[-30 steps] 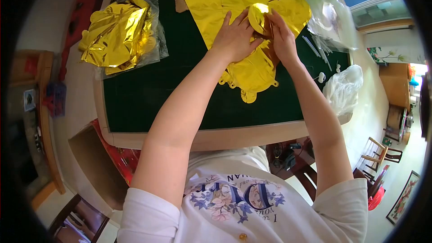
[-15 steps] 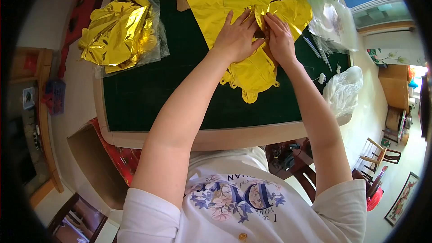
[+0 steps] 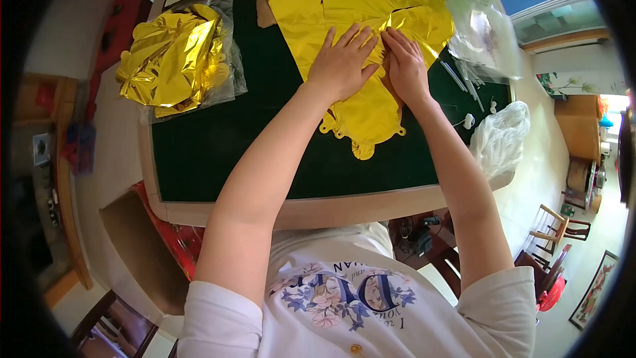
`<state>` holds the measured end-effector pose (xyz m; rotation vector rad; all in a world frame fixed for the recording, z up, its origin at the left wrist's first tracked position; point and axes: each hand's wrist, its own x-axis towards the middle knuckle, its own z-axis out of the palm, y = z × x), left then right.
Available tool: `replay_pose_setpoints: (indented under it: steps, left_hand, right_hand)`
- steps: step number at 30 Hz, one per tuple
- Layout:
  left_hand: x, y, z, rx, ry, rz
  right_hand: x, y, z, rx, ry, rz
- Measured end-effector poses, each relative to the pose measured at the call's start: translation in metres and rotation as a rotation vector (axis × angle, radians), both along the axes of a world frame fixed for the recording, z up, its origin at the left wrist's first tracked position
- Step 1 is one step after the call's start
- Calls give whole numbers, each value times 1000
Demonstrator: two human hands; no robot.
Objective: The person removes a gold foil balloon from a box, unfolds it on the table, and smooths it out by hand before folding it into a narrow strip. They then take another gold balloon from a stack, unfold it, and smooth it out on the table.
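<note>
A flat, uninflated gold foil balloon (image 3: 358,0) with small ring tabs along its edges lies spread on the dark green table top. My left hand (image 3: 340,65) rests palm down on its middle, fingers spread. Beside it, my right hand (image 3: 406,69) lies along the foil's right part with its fingers stretched out and close together. A crease runs out to the right from near the fingertips. The foil's lower, rounded end, with several tabs, reaches toward me below my hands. What lies under my palms is hidden.
At the left, a pile of folded gold foil balloons (image 3: 173,59) lies on clear plastic. To the right are clear plastic bags (image 3: 487,36), several thin straws (image 3: 454,76), a small white spool (image 3: 468,120) and a crumpled white bag (image 3: 501,138). The table's wooden edge (image 3: 318,211) is nearest me.
The raised fold of foil between my hands now lies flatter. My right hand has come down a little, and my left hand has flattened onto the foil. The view has shifted slightly.
</note>
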<state>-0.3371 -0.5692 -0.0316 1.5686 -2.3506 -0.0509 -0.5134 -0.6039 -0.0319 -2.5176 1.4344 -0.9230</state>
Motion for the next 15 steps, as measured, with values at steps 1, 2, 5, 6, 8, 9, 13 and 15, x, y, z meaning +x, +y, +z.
replay_pose_setpoints:
  steps: [1,2,5,6,8,9,13,15]
  left_hand:
    - [0,0,1,13,-3,3]
    - [0,1,2,28,-7,8]
    - [1,1,4,29,-5,7]
    - [1,1,6,34,-9,1]
    - [1,2,7,47,-12,-5]
    - [1,2,7,45,-11,-5]
    - [3,3,6,30,-30,-19]
    - [3,3,6,24,-32,-22]
  right_hand:
    - [-1,1,1,3,-2,3]
    - [-1,1,2,6,-4,9]
    - [-1,0,4,-20,3,26]
    - [-2,-3,5,-35,9,31]
    - [-7,-20,12,64,-56,-66]
    - [-10,-31,15,120,-87,-115]
    - [-31,-114,23,96,44,-378]
    - [-40,-153,20,104,165,-447]
